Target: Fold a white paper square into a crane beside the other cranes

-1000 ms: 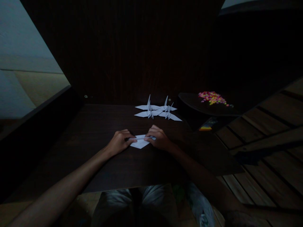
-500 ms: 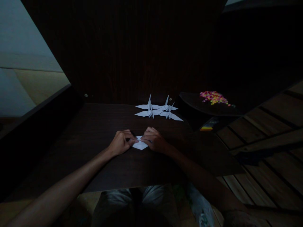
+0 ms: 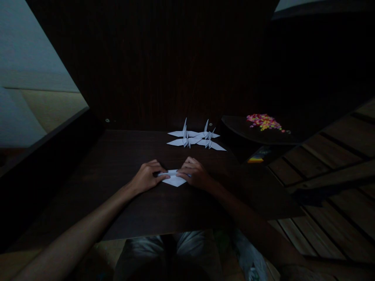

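Observation:
A small piece of folded white paper [image 3: 176, 181] lies on the dark wooden desk, its lower edge coming to a point toward me. My left hand [image 3: 148, 175] pinches its left end between thumb and fingers. On the other side, my right hand [image 3: 193, 174] grips the right end, with the fingers bent over the top edge. A raised crease runs across the paper between the two thumbs. Beyond my hands, several white origami cranes [image 3: 185, 141] sit close together with wings spread; some overlap.
A dark curved shelf [image 3: 234, 127] at the right bears a heap of small pink and yellow pieces [image 3: 265, 121]. Below it is a yellow-orange item [image 3: 255, 160]. The desk's raised side panel [image 3: 43, 152] stands at left, and a tall dark back panel [image 3: 164, 62] rises behind the cranes.
My hands have moved slightly apart along the paper, toward its ends. More of the paper's upper edge and crease now shows between them. The cranes have stayed in place.

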{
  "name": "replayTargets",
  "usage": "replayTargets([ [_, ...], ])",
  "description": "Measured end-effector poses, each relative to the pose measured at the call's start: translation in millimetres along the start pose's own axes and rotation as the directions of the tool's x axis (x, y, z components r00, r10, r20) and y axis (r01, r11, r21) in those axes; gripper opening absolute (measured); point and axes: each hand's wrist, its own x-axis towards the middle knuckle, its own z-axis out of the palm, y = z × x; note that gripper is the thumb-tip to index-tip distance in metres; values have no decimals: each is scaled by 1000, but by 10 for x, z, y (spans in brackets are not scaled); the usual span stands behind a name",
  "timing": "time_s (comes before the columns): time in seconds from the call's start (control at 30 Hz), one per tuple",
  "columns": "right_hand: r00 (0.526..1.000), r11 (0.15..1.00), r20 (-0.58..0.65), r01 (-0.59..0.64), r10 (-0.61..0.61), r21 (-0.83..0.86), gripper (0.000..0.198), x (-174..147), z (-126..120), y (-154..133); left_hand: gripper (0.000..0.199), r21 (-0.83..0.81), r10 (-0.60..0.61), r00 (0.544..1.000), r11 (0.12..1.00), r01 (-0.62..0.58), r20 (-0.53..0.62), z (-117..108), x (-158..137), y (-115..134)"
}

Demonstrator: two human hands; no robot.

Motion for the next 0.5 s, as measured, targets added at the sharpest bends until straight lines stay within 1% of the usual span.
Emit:
replayTargets([
  [0.17, 1000, 1000, -7, 1, -1, 24, 16, -21, -43, 43, 16, 29, -3, 1000, 1000, 3, 2, -42, -10, -15],
  [0.3, 999, 999, -30, 26, -25, 42, 19, -31, -68, 88, 17, 0, -20, 999, 1000, 20, 32, -66, -14, -30],
  [0.4, 998, 996, -47, 34, -30, 88, 21, -25, -60, 91, 15, -24, -7, 998, 1000, 8, 55, -95, -8, -31],
  [0.5, 998, 990, -59, 40, -32, 138, 22, -11, -32, 59, 17, -16, 9, 999, 1000, -8, 50, -124, 0, -21],
])
